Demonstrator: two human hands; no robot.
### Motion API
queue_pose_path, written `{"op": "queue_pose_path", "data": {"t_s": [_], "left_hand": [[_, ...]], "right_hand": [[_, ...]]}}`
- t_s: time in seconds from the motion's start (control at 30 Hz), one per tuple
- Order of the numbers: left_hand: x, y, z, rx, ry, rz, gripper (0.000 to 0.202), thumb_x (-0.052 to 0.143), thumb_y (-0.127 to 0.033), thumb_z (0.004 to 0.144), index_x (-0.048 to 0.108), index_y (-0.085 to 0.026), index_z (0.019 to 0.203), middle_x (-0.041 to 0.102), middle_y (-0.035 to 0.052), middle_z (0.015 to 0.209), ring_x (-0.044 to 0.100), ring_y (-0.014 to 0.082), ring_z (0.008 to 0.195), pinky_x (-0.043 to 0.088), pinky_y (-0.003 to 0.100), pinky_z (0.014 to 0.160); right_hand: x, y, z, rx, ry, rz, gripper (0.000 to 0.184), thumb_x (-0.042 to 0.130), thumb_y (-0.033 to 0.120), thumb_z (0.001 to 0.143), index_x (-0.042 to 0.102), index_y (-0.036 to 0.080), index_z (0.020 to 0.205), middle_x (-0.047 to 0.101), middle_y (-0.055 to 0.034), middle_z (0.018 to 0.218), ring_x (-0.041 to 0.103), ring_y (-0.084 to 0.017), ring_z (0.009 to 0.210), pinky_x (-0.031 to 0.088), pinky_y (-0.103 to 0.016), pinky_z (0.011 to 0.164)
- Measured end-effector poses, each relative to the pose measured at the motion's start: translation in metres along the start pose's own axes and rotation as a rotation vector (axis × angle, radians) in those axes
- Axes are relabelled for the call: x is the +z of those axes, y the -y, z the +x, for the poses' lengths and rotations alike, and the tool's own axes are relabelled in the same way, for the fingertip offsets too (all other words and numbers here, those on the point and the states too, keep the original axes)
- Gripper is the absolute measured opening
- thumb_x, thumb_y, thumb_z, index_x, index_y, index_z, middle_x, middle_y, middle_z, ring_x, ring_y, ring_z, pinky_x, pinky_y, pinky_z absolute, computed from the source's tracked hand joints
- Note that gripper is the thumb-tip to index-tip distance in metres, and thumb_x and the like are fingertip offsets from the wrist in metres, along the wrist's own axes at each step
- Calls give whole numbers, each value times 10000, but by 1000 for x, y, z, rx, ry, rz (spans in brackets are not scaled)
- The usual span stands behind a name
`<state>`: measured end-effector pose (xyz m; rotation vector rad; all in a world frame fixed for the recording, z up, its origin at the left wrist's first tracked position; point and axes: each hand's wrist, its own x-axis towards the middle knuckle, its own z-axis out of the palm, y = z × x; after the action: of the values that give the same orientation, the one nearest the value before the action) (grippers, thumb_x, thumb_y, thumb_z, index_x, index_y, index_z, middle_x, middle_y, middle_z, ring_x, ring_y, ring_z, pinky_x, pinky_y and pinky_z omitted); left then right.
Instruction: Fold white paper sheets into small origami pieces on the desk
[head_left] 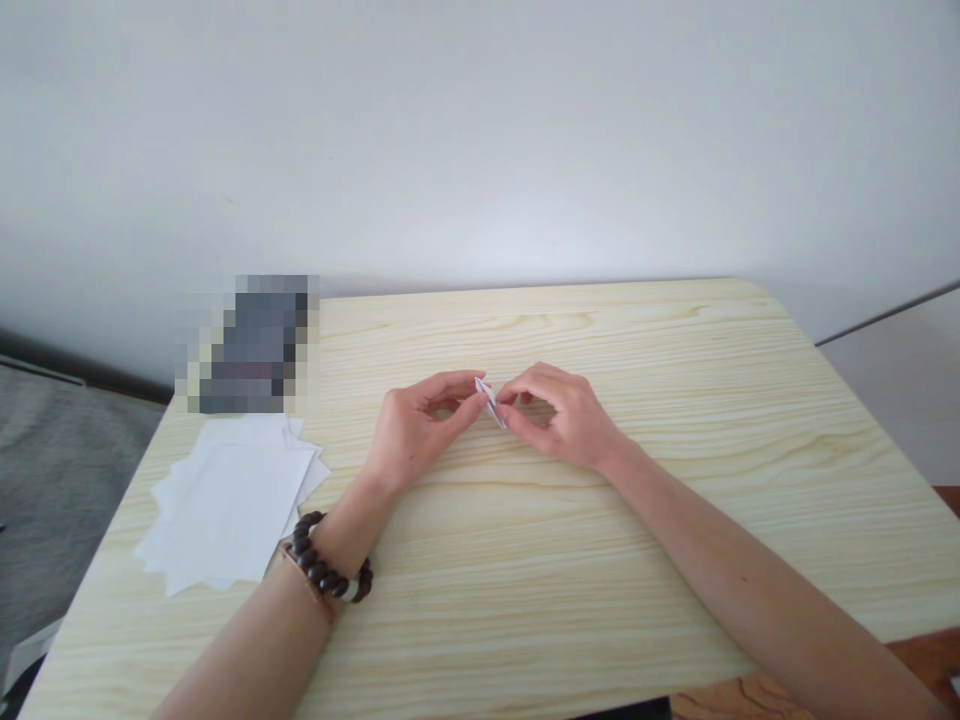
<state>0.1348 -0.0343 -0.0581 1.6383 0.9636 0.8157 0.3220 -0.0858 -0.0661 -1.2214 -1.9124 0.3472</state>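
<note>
Between my two hands, over the middle of the table, is a small folded piece of white paper (491, 401), narrow and tilted. The fingertips and thumb of my left hand (424, 425) pinch its left side. From the right, my right hand (559, 415) pinches the other side with thumb and fingers. The exact shape of the folds is too small to make out, and fingertips cover part of it. A dark beaded bracelet (322, 572) circles my left wrist.
A loose stack of white paper sheets (232, 500) lies fanned out on the left of the pale wooden table (487, 610). Behind it sits a dark pixelated object (259, 335). A plain white wall (525, 140) rises at the table's far edge. A dark edge (630, 710) shows at the bottom.
</note>
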Motion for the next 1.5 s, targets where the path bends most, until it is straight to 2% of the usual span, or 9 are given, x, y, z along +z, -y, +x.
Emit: {"op": "queue_pose_path", "data": {"t_s": [0.2,0.47,0.6,0.73,0.87,1.0,1.23,1.37,1.5], "left_hand": [[0,2,0,47,11,75,368,693,-376,784,712,-179,1094,755,51,987,713,188,832,578,284,783],[2,0,-1,94,-4,181,320,655,-335,798,719,-170,1065,761,38,922,708,177,791,573,262,747],[4,-1,-2,230,-64,387,247,606,-278,817,700,-194,1028,743,25,922,676,150,767,540,250,738],[5,0,-1,322,-153,641,239,591,-261,791,618,-183,1015,687,51,982,618,165,802,486,273,724],[7,1,1,314,-101,804,115,567,-303,807,578,-189,817,641,20,751,563,160,671,411,274,626],[8,2,2,361,-57,899,274,484,-279,862,509,-199,601,562,16,573,498,155,581,346,280,578],[8,4,1,360,-145,933,258,503,-240,817,497,-190,565,539,11,542,479,141,548,315,268,545],[9,3,2,468,-148,934,264,514,-209,796,463,-187,537,513,-7,511,452,125,521,309,258,533],[7,2,2,566,-146,949,275,520,-199,789,451,-187,523,492,-14,495,426,117,497,310,256,527]], "right_hand": [[3,-1,-2,61,-4,5,75,586,229,851,621,202,911,695,-13,810,624,-123,703,489,-246,687],[8,1,0,126,-33,-104,93,575,174,800,583,207,887,686,2,746,599,-115,619,467,-229,619],[9,2,1,154,-30,-95,14,591,190,804,586,203,801,652,24,666,562,-94,550,423,-205,550],[11,2,0,169,-98,-75,54,613,198,794,593,198,744,646,32,625,548,-80,512,417,-189,528],[12,1,0,163,-132,-84,73,614,210,798,599,198,727,657,31,612,549,-81,492,417,-189,513],[13,2,0,154,-144,-83,66,620,201,789,606,198,725,673,30,622,555,-79,485,429,-186,511],[14,4,2,232,-189,-29,76,617,188,769,567,205,715,661,36,607,567,-83,489,442,-181,511],[15,4,2,225,-105,5,58,593,186,792,558,207,833,658,38,646,587,-83,529,447,-178,538],[15,3,1,207,-44,-5,61,589,234,823,548,214,863,660,37,671,584,-83,539,436,-182,544]]}}
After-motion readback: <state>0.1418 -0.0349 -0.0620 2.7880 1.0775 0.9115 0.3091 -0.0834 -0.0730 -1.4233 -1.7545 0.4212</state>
